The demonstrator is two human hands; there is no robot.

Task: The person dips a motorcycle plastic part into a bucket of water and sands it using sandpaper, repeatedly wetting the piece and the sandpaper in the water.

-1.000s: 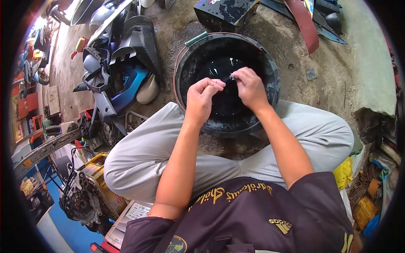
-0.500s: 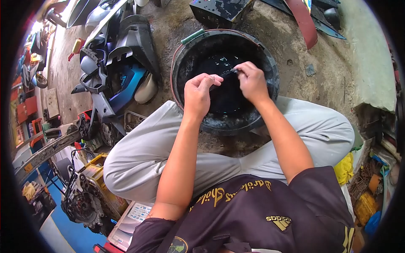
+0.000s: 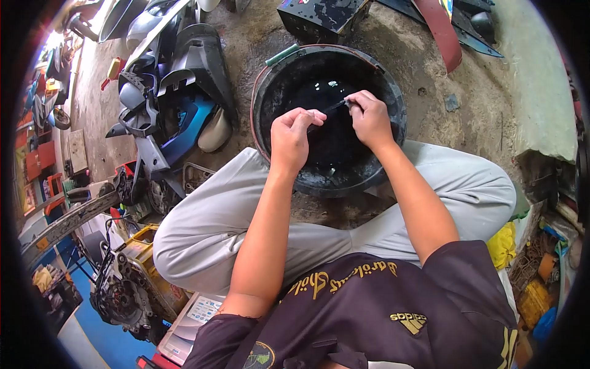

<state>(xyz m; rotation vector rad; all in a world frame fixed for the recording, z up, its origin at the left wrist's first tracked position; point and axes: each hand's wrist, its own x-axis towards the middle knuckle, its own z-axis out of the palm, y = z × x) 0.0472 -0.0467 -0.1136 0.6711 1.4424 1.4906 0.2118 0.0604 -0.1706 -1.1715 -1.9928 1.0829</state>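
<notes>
A round black bucket of dark liquid stands between my bent legs. Above the liquid, my left hand pinches one end of a thin dark strip-like piece. At the other end of that piece, my right hand is closed, with a small greyish bit at its fingertips. What exactly the dark piece is I cannot make out, as it blends with the liquid behind it.
Motorcycle body panels lie on the floor left of the bucket. A black box stands beyond it, near a red panel. An engine sits at lower left. A concrete ledge runs along the right.
My right hand has shifted very slightly to the right, still pinching. The glints on the liquid have changed shape. My left hand keeps nearly the same place.
</notes>
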